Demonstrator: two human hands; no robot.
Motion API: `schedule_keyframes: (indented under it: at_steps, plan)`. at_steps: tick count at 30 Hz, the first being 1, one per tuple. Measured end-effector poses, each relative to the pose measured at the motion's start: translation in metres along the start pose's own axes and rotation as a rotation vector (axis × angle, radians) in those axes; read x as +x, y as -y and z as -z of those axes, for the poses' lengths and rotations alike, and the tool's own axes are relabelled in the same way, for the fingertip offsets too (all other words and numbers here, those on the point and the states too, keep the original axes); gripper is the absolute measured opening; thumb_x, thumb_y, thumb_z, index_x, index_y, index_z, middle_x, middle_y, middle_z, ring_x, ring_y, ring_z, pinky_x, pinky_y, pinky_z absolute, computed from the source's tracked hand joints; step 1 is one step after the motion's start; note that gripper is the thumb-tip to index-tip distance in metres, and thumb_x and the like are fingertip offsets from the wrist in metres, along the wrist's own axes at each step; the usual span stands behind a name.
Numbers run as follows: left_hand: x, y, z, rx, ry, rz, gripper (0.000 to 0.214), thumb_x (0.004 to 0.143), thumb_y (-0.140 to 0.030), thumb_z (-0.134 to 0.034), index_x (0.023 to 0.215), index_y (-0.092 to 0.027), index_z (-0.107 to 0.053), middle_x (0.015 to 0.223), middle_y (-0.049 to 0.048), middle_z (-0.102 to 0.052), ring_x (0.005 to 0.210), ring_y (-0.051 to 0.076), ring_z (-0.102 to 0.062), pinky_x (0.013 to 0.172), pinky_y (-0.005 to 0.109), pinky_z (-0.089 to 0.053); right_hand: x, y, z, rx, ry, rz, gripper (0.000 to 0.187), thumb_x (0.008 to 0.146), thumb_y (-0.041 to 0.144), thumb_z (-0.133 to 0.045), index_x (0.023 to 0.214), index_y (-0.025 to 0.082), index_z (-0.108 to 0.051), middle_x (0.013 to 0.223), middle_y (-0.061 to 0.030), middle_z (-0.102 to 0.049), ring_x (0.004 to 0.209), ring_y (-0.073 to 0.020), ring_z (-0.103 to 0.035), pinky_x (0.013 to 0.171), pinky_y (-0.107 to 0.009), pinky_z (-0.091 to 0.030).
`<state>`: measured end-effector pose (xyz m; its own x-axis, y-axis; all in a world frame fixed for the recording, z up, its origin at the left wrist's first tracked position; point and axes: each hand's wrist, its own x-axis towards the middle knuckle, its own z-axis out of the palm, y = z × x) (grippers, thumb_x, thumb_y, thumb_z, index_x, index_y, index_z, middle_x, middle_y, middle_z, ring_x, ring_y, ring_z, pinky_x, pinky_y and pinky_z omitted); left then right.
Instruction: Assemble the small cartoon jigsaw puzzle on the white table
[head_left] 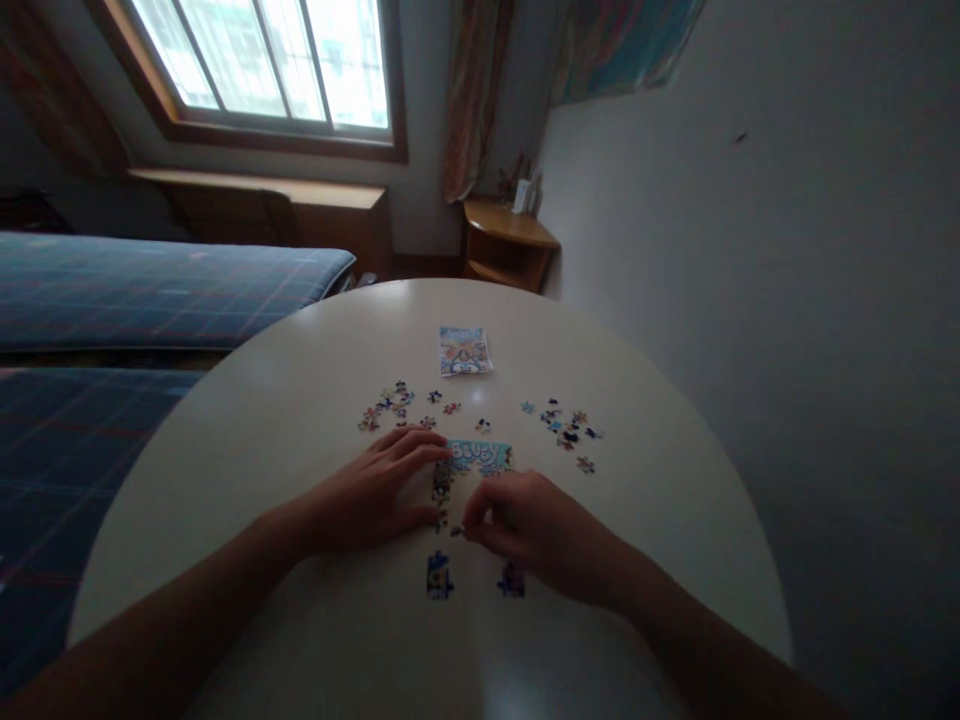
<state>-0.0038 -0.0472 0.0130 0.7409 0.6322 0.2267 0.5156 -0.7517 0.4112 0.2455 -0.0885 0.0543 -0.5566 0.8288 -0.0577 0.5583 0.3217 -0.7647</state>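
A partly joined jigsaw strip with blue lettering lies on the round white table. My left hand rests flat beside it, fingers stretched out and touching the strip's left end. My right hand is pinched on a small puzzle piece just below the strip. Two small joined clusters, one at the left and one at the right, lie nearer to me, the right one partly under my wrist.
Loose pieces lie in a left heap and a right heap. A small picture card sits further back. A plaid bed is at the left, a wooden corner shelf behind, a wall at the right.
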Motion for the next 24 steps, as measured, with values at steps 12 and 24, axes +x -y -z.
schedule_keyframes:
  at_steps: [12, 24]
  plan:
    - [0.001, -0.001, -0.001, -0.025, -0.017, 0.002, 0.057, 0.087, -0.042, -0.069, 0.136, -0.026, -0.046, 0.144, 0.0106, -0.048, 0.138, 0.03, -0.039, 0.114, 0.052, -0.036, 0.007, 0.002, -0.028, -0.154, -0.102, 0.078, 0.008, 0.078, 0.014, -0.075, 0.079, 0.022, -0.073, 0.076, 0.0018, -0.074, 0.076, -0.0152, -0.065, 0.084, -0.033, -0.043]
    - [0.002, -0.001, 0.001, -0.01, 0.003, -0.018, 0.057, 0.087, -0.038, -0.068, 0.137, -0.026, -0.044, 0.143, 0.0119, -0.048, 0.138, 0.031, -0.038, 0.114, 0.053, -0.036, 0.006, 0.006, -0.032, -0.229, -0.134, -0.006, 0.006, 0.077, 0.02, -0.074, 0.081, 0.021, -0.07, 0.079, 0.0004, -0.072, 0.08, -0.0177, -0.064, 0.082, -0.036, -0.039]
